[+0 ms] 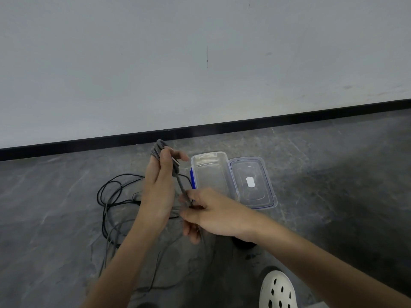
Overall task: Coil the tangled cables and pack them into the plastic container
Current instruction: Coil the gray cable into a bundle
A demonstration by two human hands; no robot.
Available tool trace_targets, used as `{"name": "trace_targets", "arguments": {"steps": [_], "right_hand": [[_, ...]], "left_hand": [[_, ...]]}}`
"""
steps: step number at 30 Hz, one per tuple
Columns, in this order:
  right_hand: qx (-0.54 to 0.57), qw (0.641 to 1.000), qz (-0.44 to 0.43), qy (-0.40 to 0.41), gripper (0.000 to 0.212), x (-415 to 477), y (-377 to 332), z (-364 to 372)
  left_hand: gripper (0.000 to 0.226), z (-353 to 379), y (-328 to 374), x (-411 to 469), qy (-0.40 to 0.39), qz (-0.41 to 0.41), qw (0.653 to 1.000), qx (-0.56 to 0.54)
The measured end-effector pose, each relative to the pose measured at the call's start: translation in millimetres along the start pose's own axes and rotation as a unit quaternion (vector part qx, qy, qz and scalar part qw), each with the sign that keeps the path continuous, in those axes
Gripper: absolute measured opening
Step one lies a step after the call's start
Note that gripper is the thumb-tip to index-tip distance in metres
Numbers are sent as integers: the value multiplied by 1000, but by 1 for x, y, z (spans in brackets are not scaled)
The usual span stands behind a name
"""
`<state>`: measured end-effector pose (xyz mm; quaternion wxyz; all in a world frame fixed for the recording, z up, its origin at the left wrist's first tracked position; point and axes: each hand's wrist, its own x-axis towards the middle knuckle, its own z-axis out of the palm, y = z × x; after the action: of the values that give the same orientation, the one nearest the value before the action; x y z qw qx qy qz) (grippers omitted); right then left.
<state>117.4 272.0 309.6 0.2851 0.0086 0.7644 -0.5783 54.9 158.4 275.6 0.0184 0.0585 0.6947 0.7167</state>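
My left hand (159, 185) is raised above the floor with a grey braided cable (158, 147) wound in loops around its fingers; a metal plug end sticks out by the thumb. A straight run of that cable slants down to my right hand (208, 211), which pinches it between thumb and fingers. Thin black cables (111, 196) lie tangled on the floor under and left of my hands. The clear plastic container (210, 156) stands open just beyond my right hand, with nothing visible inside.
The container's lid (252, 183), with blue clips and a white label, lies flat to its right. A white perforated clog (278, 290) shows at the bottom right. A wall with a black skirting board (222, 125) runs behind the grey stone-pattern floor.
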Motion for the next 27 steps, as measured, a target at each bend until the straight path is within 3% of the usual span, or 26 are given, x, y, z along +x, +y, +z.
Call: {"name": "trace_targets", "arguments": {"steps": [5, 12, 15, 19, 23, 27], "right_hand": [[47, 998, 2, -48, 22, -10, -2, 4], [98, 995, -19, -17, 26, -17, -8, -7], [-37, 994, -63, 76, 33, -13, -4, -9], [-184, 960, -144, 154, 28, -8, 1, -23], [-247, 915, -214, 235, 23, 1, 13, -48], [-269, 871, -288, 292, 13, 3, 18, -61]], "left_hand": [[32, -7, 0, 3, 29, 16, 995, 97], [40, -8, 2, 1, -39, 64, 960, 269], [46, -12, 0, 3, -114, 13, 939, 323], [42, -13, 3, 2, -208, -13, 898, 387], [63, -15, 11, -2, -280, -72, 920, 262], [49, -18, 9, -3, -390, -90, 892, 211]]}}
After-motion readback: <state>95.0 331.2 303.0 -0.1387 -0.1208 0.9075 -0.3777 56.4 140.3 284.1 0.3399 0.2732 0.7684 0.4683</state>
